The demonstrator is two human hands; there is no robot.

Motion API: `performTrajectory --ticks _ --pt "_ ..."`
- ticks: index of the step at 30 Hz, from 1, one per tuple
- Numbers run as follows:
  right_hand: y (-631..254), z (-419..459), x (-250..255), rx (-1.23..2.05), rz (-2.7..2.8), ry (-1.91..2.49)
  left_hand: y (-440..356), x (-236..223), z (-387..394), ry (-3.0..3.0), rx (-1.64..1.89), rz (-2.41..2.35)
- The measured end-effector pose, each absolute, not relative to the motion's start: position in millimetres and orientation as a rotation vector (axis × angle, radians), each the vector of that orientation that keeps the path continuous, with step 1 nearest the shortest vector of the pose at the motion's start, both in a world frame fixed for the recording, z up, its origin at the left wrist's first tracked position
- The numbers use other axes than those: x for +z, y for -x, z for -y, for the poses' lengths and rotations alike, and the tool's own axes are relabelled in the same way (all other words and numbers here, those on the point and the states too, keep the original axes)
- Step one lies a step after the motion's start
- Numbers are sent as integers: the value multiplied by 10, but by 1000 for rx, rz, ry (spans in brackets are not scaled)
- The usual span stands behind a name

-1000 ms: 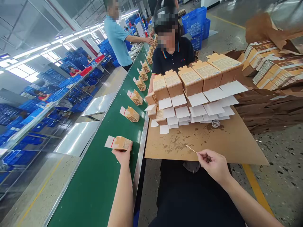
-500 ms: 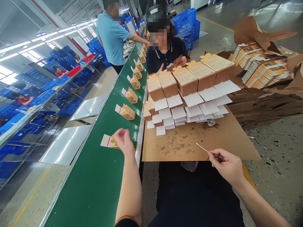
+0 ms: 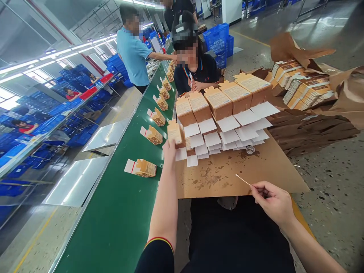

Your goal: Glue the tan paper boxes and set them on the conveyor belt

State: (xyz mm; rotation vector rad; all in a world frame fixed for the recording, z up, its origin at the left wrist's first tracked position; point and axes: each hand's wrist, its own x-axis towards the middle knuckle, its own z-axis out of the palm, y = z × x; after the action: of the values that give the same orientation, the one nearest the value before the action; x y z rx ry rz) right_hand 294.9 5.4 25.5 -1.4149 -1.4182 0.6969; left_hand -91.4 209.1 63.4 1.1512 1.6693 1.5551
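Observation:
My left hand (image 3: 170,150) is closed on a small tan carton (image 3: 174,133) at the near left corner of the stacked cartons (image 3: 218,102). The held carton is slightly blurred, and some of my fingers are hidden by it. Long white flaps (image 3: 227,124) stick out from the stack towards me. In my right hand (image 3: 274,201) a thin cotton swab (image 3: 242,179) is pinched, its tip pointing up and left over the brown cardboard sheet (image 3: 273,170). A small clear dish (image 3: 250,150) rests by the flaps, among dark wet spots.
On my left runs a green conveyor belt (image 3: 108,220) bearing a row of cartons, the nearest carton (image 3: 146,168) with its white flap out. A co-worker (image 3: 196,72) sits behind the stack. Bundled flat cartons (image 3: 309,85) lie in brown paper on the right.
My left hand has moved from the nearest carton on the belt, up and right to the stack, and has taken hold of a carton there. The right hand with the swab has hardly moved.

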Motion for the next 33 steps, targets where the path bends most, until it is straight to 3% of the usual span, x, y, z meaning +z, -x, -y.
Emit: performTrajectory --ticks 4,8,14,24,33 --pt "-2939 -20 230 705 1443 1390 926 492 -1143 -894 1658 -1452" --pt "-2769 -36 188 772 1514 1319 634 242 -561 -770 1422 -1271" --pt "-2312 -174 26 784 1702 1234 423 42 -610 -769 1345 -1401" --pt "-1958 -237 -208 752 2006 1187 404 117 -563 -867 1290 -1429" --pt "-2255 -258 -127 738 1693 1287 199 -123 -393 -1129 1405 -1595"
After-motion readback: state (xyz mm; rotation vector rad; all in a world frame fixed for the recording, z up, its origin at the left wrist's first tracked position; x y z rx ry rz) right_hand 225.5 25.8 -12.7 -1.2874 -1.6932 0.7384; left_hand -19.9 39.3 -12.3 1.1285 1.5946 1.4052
